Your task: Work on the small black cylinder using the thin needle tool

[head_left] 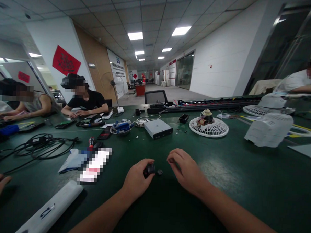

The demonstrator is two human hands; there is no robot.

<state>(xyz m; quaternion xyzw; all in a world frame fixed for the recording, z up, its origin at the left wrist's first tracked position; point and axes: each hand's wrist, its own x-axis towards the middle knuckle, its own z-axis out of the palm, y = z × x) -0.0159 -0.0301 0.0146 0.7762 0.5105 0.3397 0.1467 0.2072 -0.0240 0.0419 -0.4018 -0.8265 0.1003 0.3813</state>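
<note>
My left hand grips a small black part between thumb and fingers, just above the green table. Close beside it, to the right, is a small dark round piece. My right hand is held to the right of both, its fingers bent and the tips drawn together. Whatever may be between those fingertips is too small or hidden to make out.
Ahead stand a grey drive-like box, a small black tray and a white fan grille with a motor. A white housing is right. Leftward are a long white case, cables, a screwdriver and seated people.
</note>
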